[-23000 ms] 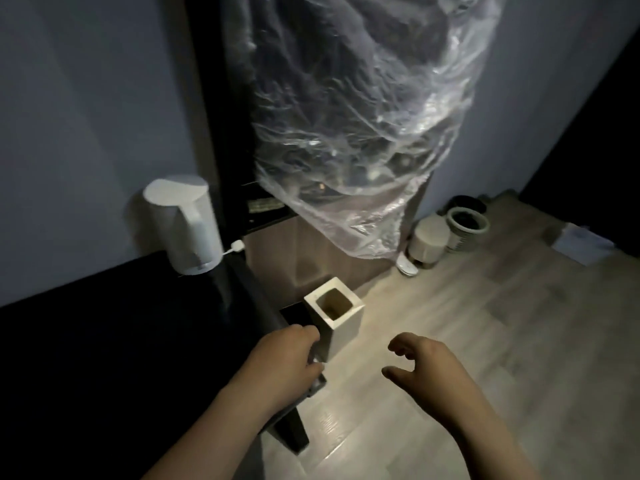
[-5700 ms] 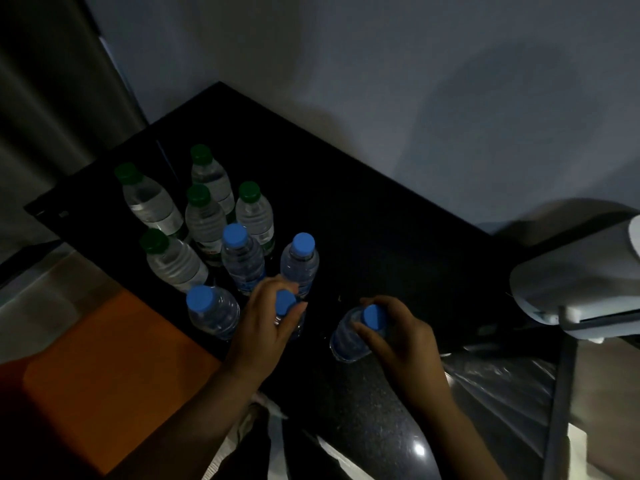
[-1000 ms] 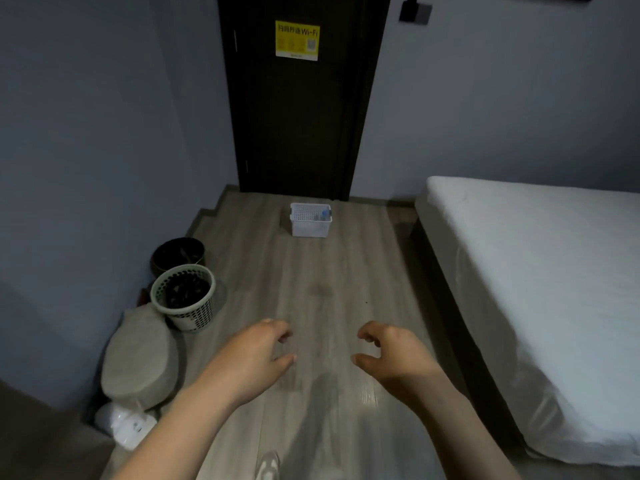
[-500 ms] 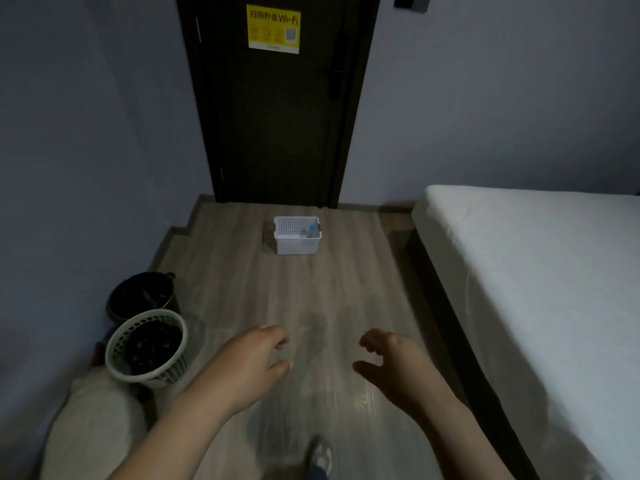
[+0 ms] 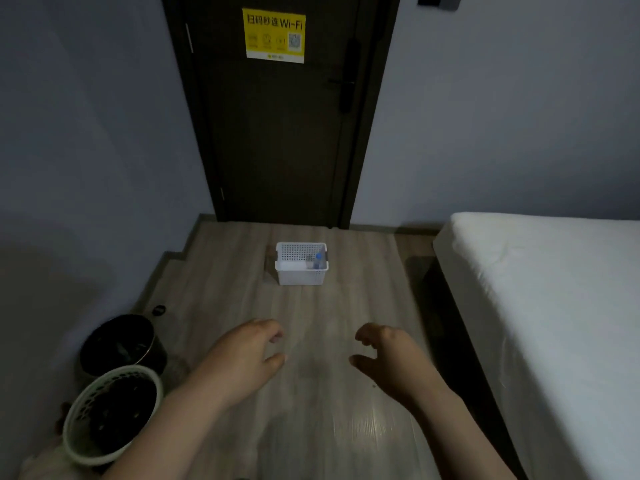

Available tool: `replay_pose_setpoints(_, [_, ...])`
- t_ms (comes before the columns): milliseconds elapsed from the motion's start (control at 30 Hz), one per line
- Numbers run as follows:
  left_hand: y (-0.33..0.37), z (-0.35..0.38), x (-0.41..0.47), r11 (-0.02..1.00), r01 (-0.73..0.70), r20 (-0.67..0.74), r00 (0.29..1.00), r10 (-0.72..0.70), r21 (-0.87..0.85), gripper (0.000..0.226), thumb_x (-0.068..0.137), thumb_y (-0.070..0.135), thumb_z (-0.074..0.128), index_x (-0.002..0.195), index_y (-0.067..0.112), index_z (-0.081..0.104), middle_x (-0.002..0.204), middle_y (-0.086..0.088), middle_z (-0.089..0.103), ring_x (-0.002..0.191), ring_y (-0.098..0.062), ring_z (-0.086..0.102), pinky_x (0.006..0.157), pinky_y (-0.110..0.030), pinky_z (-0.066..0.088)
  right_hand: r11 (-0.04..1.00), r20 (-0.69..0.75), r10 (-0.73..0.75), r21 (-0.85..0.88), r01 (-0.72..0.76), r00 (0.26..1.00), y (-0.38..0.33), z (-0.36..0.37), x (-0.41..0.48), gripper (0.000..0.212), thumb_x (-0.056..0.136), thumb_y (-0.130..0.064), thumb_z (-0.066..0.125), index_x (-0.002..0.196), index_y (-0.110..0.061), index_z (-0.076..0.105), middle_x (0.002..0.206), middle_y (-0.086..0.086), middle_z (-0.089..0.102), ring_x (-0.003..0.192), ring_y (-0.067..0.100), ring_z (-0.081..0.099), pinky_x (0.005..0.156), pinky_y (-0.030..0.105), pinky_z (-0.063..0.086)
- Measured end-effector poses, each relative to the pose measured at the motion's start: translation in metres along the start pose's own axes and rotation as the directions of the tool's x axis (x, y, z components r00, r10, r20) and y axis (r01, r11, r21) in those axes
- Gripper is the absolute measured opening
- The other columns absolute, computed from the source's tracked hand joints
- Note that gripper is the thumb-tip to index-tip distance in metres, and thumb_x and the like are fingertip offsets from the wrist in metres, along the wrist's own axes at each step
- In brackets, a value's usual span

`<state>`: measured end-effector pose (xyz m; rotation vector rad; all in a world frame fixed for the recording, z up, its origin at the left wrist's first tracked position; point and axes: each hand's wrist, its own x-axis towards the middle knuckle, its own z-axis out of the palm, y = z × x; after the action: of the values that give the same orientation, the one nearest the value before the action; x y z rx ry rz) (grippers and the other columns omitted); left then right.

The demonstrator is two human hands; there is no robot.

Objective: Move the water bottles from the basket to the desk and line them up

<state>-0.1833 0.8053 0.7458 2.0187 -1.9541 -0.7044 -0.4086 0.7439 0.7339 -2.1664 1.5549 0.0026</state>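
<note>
Faced a dark door (image 5: 277, 140) with a yellow Wi-Fi sign (image 5: 274, 34) up high. Saw a big white bed (image 5: 540, 306) along the right and a pale wood floor (image 5: 318, 313) in the middle. Saw 2 bins low on the left: a black bin (image 5: 117, 344) and a pale bin with holes (image 5: 93, 441) just beside it.

Had the left hand (image 5: 242, 358) and the right hand (image 5: 388, 358) out in front, above the floor and well apart from the basket. Had each grip loose and half wide, fingers bent a little, holding nothing.

Spotted the white basket (image 5: 301, 277) on the floor near the door. Counted only 1 water bottle (image 5: 319, 262) inside for sure, at the right end. Could not tell about any more.

Could not see the table at all, so could not count bottles there. Judged at least 1 trip left: reach the basket, pick up, carry to the table, set in the line.

Saw a small clear bottle with a blue cap. Could not tell standing from leaning. Guessed light and easy to hold in 1 hand.
</note>
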Motion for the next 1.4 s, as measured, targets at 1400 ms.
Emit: replay_pose_setpoints(1400, [-0.148,-0.090,0.608,0.980,0.190,0.095,0.978,-0.184,-0.057,0.027,0.090,0.025,0.058,0.116,0.019,0.056,0.124,0.001,0.057,0.107,-0.014,0.058,0.077,-0.012,0.038,0.999,0.173,0.039,0.009,-0.041,0.984,0.050,-0.087,0.642,0.038,0.088,-0.035,0.063,0.125,-0.027,0.055,0.117,-0.005,0.064,0.099,0.009,0.062,0.083,0.021,0.050])
